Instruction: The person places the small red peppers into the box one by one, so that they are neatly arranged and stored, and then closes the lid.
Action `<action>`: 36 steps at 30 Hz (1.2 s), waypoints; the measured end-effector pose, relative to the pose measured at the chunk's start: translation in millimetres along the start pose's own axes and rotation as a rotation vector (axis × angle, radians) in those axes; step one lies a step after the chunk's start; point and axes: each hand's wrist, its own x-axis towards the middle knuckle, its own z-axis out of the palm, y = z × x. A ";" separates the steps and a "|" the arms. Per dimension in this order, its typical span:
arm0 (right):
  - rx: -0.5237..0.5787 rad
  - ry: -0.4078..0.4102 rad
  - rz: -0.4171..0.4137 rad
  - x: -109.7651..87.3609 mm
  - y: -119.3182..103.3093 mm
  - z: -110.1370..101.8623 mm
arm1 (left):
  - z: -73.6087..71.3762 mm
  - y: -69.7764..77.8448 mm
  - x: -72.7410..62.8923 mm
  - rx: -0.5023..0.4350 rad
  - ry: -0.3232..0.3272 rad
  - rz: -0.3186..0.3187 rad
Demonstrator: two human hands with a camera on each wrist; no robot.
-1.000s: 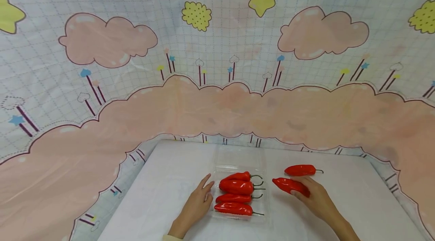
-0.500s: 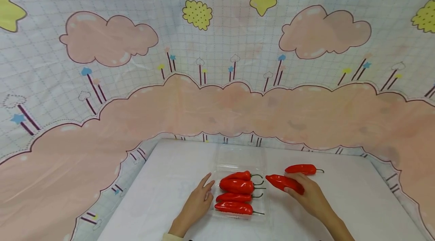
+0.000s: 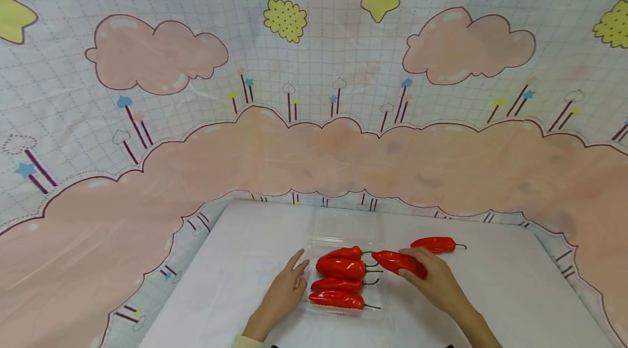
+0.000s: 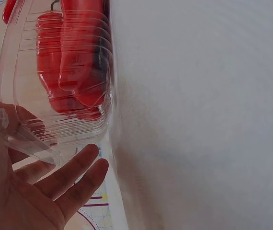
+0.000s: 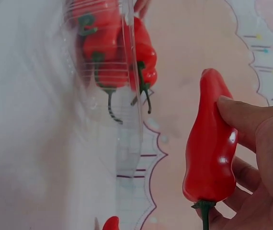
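My right hand [image 3: 438,280] pinches a long red pepper [image 5: 209,139] between thumb and fingers. In the head view this pepper [image 3: 398,263] is held with its pointed tip at the right side of a clear plastic box [image 3: 385,304]. Several red peppers [image 3: 337,299] lie in the box, their green stems toward the right. At the box's left side rests my left hand [image 3: 282,296], fingers extended and spread. In the left wrist view its fingers [image 4: 74,184] lie at the box's end wall [image 4: 74,127]; whether the thumb grips the rim is hidden.
Another red pepper [image 3: 434,244] lies on the white table [image 3: 510,282], beyond my right hand. The box's clear lid [image 3: 345,227] is folded back toward the far side. A patterned cloth [image 3: 314,157] stands behind the table.
My right hand has carried the pepper leftward, from the table's right part to the box's right edge. The left hand and the peppers in the box stay in place.
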 end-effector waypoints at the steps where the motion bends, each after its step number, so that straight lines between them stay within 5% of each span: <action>1: 0.003 -0.007 0.006 0.5 -1.6 0.4 | 0.0 0.2 0.0 -0.001 0.000 -0.002; 25: 0.141 -0.082 0.043 4.8 -28.1 31.3 | 0.5 -3.0 2.1 -0.001 -0.021 -0.011; 36: 0.158 -0.095 -0.050 5.5 -36.0 42.6 | 1.1 -3.5 1.8 -0.001 -0.010 0.002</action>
